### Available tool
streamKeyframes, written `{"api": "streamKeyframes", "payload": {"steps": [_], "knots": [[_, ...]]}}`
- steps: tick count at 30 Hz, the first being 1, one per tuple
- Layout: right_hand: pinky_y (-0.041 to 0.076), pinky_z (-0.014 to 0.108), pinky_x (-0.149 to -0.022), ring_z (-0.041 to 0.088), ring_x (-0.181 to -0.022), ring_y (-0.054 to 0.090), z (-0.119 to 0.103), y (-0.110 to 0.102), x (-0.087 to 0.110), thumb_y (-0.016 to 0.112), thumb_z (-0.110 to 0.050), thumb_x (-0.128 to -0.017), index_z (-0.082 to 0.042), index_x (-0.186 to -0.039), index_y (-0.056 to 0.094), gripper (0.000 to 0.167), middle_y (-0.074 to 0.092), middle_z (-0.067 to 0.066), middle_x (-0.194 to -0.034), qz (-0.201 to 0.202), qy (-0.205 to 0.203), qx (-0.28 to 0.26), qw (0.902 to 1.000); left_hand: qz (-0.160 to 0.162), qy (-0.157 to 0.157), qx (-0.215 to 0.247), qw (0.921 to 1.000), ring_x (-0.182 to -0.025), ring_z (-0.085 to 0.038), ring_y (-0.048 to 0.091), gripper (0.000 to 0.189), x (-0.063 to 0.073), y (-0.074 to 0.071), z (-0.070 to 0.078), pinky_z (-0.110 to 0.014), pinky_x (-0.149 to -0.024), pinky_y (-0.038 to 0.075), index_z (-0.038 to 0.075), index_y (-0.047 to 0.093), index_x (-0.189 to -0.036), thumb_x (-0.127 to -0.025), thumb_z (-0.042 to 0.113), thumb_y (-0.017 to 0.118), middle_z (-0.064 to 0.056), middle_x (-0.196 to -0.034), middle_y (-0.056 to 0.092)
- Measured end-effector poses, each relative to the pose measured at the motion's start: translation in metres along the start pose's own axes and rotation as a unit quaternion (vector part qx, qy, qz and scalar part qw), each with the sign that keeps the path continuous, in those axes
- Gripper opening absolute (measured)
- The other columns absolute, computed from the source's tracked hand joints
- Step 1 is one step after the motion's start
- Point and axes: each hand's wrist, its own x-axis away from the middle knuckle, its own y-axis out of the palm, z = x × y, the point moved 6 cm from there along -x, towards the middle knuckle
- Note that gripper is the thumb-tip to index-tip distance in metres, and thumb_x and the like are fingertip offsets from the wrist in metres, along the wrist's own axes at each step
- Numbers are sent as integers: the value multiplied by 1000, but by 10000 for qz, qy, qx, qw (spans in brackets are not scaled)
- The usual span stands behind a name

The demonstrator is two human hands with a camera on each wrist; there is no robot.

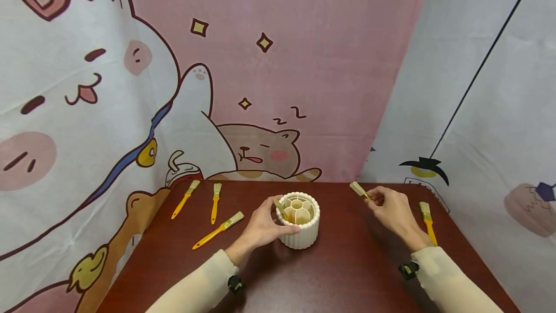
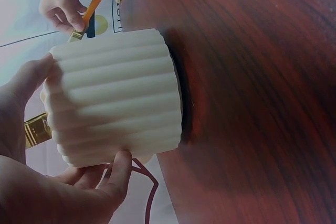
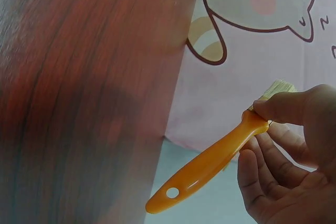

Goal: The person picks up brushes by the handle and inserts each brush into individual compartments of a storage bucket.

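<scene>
One paintbrush [image 3: 210,160] aslant in right hand [image 1: 391,210], bristles [image 1: 357,188] leftward

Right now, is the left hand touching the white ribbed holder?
Touching. The left wrist view shows the left hand curved round the holder, fingertips against its ribbed wall; the head view shows contact too.

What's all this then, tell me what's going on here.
A person is handling brushes and a cup with dividers. The left hand grips the white cup on the table, and one brush already stands in it, bristles up. The right hand pinches another brush, held off to the right of the cup. Three more brushes lie on the left side of the table, and a single brush lies at the right.
</scene>
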Motion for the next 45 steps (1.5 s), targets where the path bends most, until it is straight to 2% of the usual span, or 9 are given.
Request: {"api": "streamKeyframes", "payload": {"steps": [6,14,45], "knots": [[59,29,-71,22,-81,78,-13,-2,1,95,-8,-96,-5,-107,85,16,84,6,-92,86,-129,-80,9998,-15,-15,73,10000,-143,-37,71,111,-1,1,-2,-57,-120,62,8,52,-168,-81,44,109,-17,-163,66],[59,27,-71,16,-81,76,-25,-4,3,96,-11,-96,-7,-109,85,17,85,4,-94,-1,-181,-188,9997,-42,-13,134,9999,-140,-38,74,110,-1,2,-3,-56,-117,64,8,52,-168,-81,43,109,-17,-162,66],[56,24,-71,10,-79,73,-72,-15,7,94,-18,-100,-13,-111,85,15,84,-3,-93,-125,-215,-536,9983,-85,-12,181,9998,-140,-38,73,110,-1,2,-2,-56,-117,64,8,51,-169,-82,42,109,-17,-163,65]]}}
